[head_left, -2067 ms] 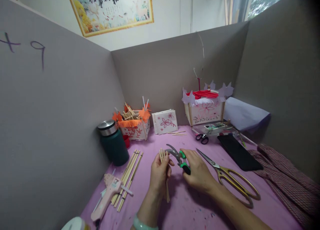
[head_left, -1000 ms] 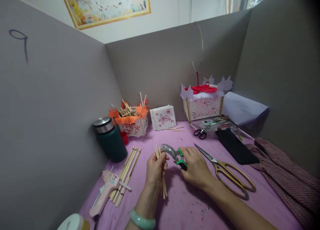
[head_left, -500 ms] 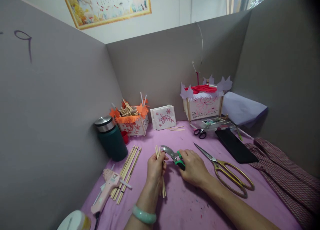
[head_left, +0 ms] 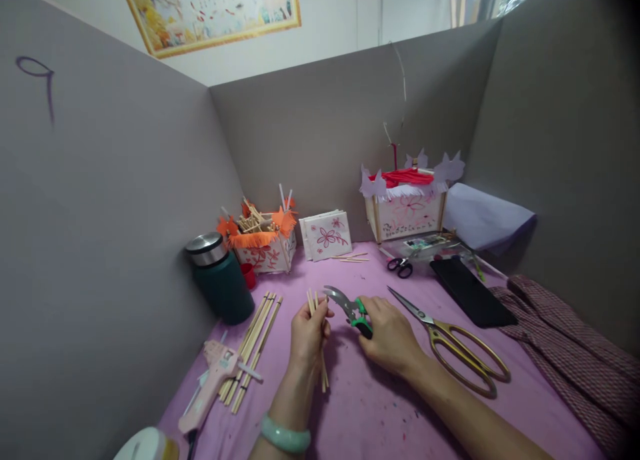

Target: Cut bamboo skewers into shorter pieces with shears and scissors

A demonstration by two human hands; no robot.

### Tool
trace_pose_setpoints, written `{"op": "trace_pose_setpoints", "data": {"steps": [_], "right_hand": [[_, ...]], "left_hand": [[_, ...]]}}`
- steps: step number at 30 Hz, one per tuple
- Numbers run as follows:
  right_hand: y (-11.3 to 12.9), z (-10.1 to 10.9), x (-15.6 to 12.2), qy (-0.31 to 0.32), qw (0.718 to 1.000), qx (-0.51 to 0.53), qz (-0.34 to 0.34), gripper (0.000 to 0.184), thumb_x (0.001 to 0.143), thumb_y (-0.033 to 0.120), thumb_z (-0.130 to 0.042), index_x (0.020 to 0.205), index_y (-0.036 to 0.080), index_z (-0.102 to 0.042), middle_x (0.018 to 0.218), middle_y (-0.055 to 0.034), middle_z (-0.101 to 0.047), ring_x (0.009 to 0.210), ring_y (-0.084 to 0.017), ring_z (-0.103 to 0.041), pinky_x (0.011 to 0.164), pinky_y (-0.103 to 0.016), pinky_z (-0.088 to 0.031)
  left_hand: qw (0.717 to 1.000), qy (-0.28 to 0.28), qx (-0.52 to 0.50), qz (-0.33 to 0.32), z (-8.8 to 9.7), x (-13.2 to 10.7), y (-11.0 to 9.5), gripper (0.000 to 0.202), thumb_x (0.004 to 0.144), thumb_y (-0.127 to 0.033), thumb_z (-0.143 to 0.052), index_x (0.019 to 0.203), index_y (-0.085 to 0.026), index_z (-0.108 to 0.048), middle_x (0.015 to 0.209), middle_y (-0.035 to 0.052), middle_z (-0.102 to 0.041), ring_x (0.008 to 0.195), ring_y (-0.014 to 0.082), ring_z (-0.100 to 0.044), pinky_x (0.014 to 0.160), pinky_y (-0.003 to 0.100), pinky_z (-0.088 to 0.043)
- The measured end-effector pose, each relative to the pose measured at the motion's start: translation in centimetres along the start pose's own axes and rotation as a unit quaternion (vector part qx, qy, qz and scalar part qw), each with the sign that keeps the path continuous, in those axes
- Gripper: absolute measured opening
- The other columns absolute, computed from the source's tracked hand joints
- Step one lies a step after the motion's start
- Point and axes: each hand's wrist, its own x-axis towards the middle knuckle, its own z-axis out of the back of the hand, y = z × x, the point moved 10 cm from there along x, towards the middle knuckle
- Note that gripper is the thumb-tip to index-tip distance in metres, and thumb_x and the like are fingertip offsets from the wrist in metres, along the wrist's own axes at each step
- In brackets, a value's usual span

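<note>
We are finding several thin wooden sticks (head_left: 324, 372) standing at a slant in the left hand (head_left: 307, 333), above the middle of the purple-covered table (head_left: 370, 417). Their upper ends are projecting past the thumb and their lower ends are hanging below the palm. The left hand is closing around them, thumb pressing uppermost, while its forearm is rising from the lower edge with a pale green bangle (head_left: 285, 435) circling the wrist. We are seeing the green-handled pruning shears (head_left: 354, 311) in the right hand (head_left: 391, 333), whose fingers are wrapping the grips, knuckles facing up. The right forearm is reaching in diagonally from the lower right. The blades are pointing left, their tips lying close to the left thumb; whether they are touching a stick, we are not able to tell. Beyond the hands, banded sticks (head_left: 255, 347) are lying to the left, partly under a pink glue gun (head_left: 213, 383), and gold-handled scissors (head_left: 453, 343) are resting beside the right forearm.
</note>
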Motion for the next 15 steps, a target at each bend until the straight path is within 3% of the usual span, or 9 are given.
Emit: {"op": "trace_pose_setpoints", "data": {"steps": [9, 15], "right_hand": [[0.1, -0.33, -0.18, 0.003, 0.999, -0.028, 0.015, 0.051, 0.066, 0.019, -0.061, 0.116, 0.018, -0.049, 0.102, -0.0087, -0.056, 0.097, -0.025, -0.047, 0.083, -0.033, -0.032], [0.23, -0.37, -0.21, 0.008, 0.999, -0.034, 0.01, 0.042, 0.067, 0.019, -0.062, 0.107, 0.019, -0.051, 0.097, -0.0076, -0.056, 0.094, -0.024, -0.047, 0.082, -0.032, -0.031]], "left_hand": [[1.0, -0.003, 0.01, -0.004, 0.14, 0.08, 0.11, 0.035, 0.066, -0.039, -0.072, 0.081, -0.012, -0.057, 0.063, -0.0024, -0.058, 0.036, 0.0028, -0.04, 0.033, 0.016, -0.023], [1.0, -0.01, 0.017, -0.01, 0.39, 0.17, 0.3, 0.031, 0.068, -0.038, -0.071, 0.078, -0.012, -0.057, 0.063, -0.0024, -0.058, 0.036, 0.0018, -0.039, 0.033, 0.015, -0.022]]}}
